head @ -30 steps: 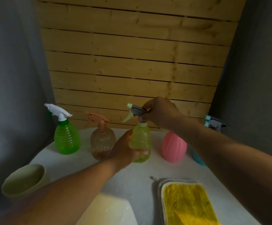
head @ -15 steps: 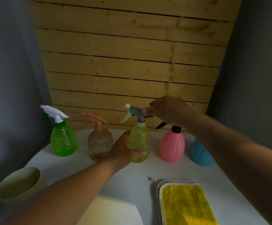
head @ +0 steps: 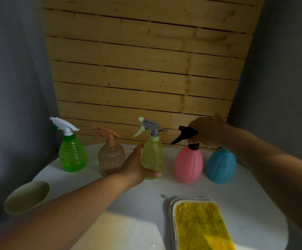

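The right hand (head: 209,131) has left the grey spray head of the yellow-green translucent plastic bottle (head: 153,156) and now closes its grip round the black trigger head (head: 186,133) of the pink ribbed plastic bottle (head: 189,165), right of centre in the frame. The left hand (head: 137,168) still wraps the yellow-green bottle's belly, mid-frame, where it stands on the white round counter (head: 254,195). That bottle's head looks finished with, and the pink one seems next for turning. A blue ribbed bottle (head: 221,166) stands just right of it, and a yellow microfibre cloth (head: 200,224) lies at lower right.
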A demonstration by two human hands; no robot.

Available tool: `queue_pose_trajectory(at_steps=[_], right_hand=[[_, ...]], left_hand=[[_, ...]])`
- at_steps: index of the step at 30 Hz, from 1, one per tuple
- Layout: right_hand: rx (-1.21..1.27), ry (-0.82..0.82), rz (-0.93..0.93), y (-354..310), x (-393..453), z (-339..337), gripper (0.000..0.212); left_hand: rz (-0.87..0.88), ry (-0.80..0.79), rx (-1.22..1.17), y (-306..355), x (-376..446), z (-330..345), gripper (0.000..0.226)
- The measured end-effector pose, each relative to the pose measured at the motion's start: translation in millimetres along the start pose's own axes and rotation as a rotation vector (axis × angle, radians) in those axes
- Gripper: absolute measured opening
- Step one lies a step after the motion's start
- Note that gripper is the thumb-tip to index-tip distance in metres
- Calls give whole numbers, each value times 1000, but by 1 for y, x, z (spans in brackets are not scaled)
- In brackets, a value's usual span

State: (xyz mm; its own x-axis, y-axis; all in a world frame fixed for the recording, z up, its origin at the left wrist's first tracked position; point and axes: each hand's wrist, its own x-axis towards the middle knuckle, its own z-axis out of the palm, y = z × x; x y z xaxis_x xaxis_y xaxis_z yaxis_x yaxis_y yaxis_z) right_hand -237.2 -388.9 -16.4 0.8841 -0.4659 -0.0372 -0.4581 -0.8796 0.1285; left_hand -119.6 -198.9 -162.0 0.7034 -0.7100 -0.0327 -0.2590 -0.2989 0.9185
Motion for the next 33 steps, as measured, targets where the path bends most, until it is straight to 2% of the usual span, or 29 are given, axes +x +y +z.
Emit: queue_pose_trajectory(at_steps=[4,10,17,22,26,33], right_hand=[[-1,32,-47,-14,-39,-30,25],[98,-41,-152,-48,-86,-56,30],[306,-34,-277,-87,-127,-55,30],[473,-72,-328,-111,-149,-33,27],[641,-142,-359,-124,-165,0,20],[872,-225,-333,-144,-184,53,28]], left_hand=[[-54,-5,69,17,-24,-11,125],[-37,-75,81,31,-69,-22,127],[-9,-274,162,29,-133,-50,134],[10,-335,188,3,-174,-63,128],[6,-318,204,-25,-207,-63,117],[-72,-298,190,-61,-251,-63,99]])
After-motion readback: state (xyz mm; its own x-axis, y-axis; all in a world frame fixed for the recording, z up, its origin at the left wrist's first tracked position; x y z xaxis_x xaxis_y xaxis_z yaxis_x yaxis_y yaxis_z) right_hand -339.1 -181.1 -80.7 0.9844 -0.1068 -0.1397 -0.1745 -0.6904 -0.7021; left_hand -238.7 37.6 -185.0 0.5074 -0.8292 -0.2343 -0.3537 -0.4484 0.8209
